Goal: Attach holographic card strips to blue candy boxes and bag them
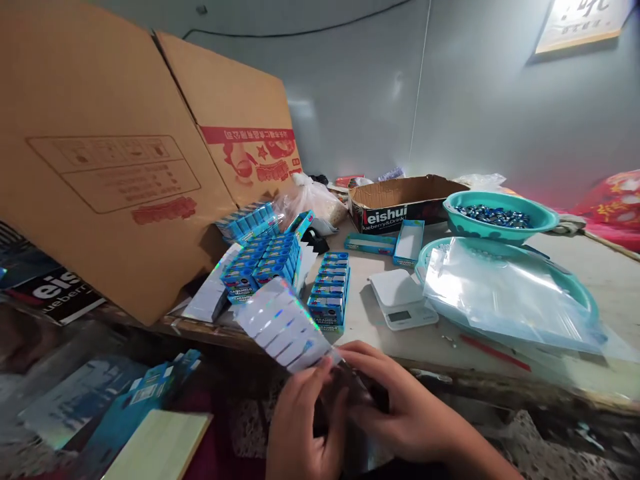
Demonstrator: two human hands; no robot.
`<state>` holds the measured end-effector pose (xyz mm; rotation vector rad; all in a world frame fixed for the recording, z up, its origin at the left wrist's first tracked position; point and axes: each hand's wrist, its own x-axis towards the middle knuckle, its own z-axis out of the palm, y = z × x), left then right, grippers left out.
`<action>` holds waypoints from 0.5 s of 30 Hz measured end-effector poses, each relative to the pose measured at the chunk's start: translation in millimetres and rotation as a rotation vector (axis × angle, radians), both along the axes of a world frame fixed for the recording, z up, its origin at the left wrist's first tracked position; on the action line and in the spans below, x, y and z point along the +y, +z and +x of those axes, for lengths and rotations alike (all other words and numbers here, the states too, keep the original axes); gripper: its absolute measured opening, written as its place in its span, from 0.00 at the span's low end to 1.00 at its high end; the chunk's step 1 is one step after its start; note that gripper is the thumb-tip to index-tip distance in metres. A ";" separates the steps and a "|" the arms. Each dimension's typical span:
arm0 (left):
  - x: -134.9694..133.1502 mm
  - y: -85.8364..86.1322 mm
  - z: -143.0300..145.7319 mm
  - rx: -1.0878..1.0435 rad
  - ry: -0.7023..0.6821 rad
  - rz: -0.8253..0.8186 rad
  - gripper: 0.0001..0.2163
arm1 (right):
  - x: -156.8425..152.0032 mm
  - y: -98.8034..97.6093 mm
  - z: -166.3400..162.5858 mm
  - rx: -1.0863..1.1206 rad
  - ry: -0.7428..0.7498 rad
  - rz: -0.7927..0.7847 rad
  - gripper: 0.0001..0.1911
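In the head view, my left hand (306, 417) grips the near end of a glossy white pack (283, 323) with dark cross lines and a shimmering edge. The pack is tilted over the table's front edge, its far end pointing up and left. My right hand (395, 400) is closed around the same near end from the right. Between the hands the material looks dark and shiny, and its details are blurred. Just beyond the pack stand a tray of small blue boxes (330, 287) and stacked blue boxes (273, 257).
A large cardboard carton (115, 167) rises at left. On the table (360, 313) are a white scale (403, 300), small blue trays (409, 241), an open black carton (385, 219), a teal basin (500, 233) of wrapped pieces, and clear bags (510, 293) over another basin. A red strip (495, 352) lies near the edge.
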<state>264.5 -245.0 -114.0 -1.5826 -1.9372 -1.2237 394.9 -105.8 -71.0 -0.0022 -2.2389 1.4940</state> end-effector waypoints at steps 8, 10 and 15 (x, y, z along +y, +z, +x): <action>-0.2 16.8 -12.6 0.356 0.064 -0.086 0.14 | -3.5 4.9 0.0 -0.131 0.038 -0.124 0.21; -0.2 18.7 -16.7 0.320 0.004 -0.143 0.10 | -0.8 2.2 0.1 -0.166 0.004 -0.094 0.18; -6.0 12.1 -22.7 0.287 -0.011 -0.206 0.12 | 3.8 -10.9 -2.8 -0.237 -0.209 0.091 0.09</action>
